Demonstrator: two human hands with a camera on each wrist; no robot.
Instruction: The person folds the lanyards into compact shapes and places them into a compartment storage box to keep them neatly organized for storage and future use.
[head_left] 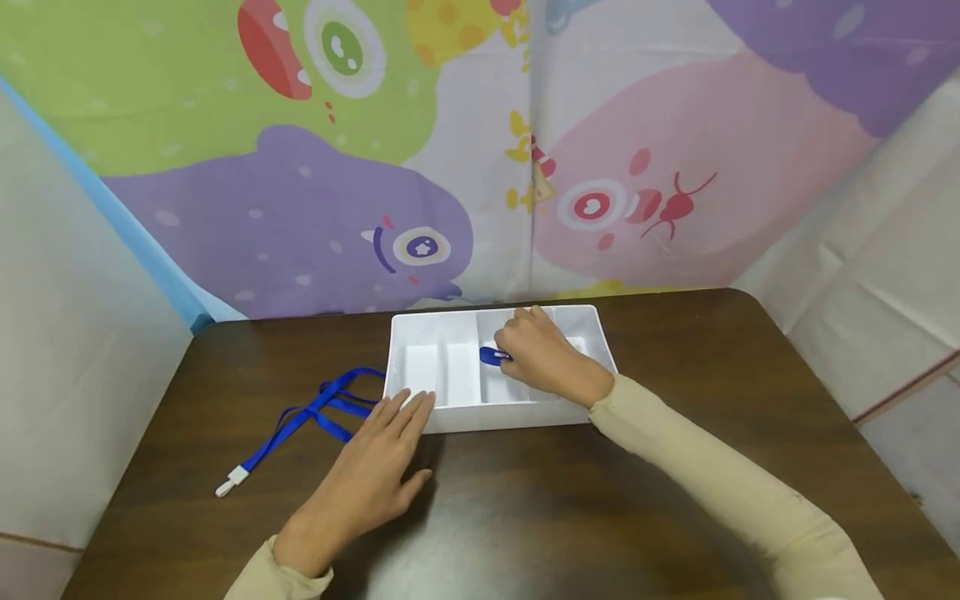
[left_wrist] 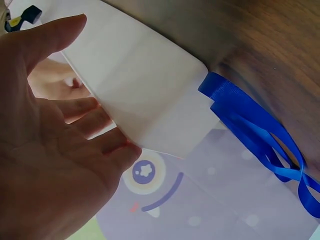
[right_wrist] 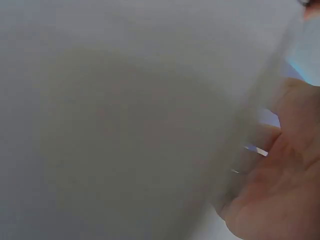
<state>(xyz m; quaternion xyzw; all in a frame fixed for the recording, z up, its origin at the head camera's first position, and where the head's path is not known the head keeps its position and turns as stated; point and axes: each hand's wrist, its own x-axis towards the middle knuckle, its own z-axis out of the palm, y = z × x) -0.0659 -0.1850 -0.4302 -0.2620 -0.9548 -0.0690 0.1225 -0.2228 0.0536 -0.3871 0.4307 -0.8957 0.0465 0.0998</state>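
A white divided box (head_left: 459, 325) stands on the table toward the back. My right hand (head_left: 543, 354), fingers curled, holds a small blue looped band (head_left: 491, 357) inside the box, just right of its middle divider. Most of the band is hidden under the hand, and a bit of white shows beside it. My left hand (head_left: 378, 467) lies with its fingers extended, fingertips at the box's near left rim. To its left a blue lanyard (head_left: 322, 408) with a white clip (head_left: 234, 479) lies on the table against the box's left end.
The box has several compartments, and the left ones show bare white floors. Dark wood-grain table (head_left: 540, 517) surrounds it. Behind the table's back edge hangs a cartoon-print cloth (head_left: 315, 217), with pale cloth walls (head_left: 67, 333) on both sides.
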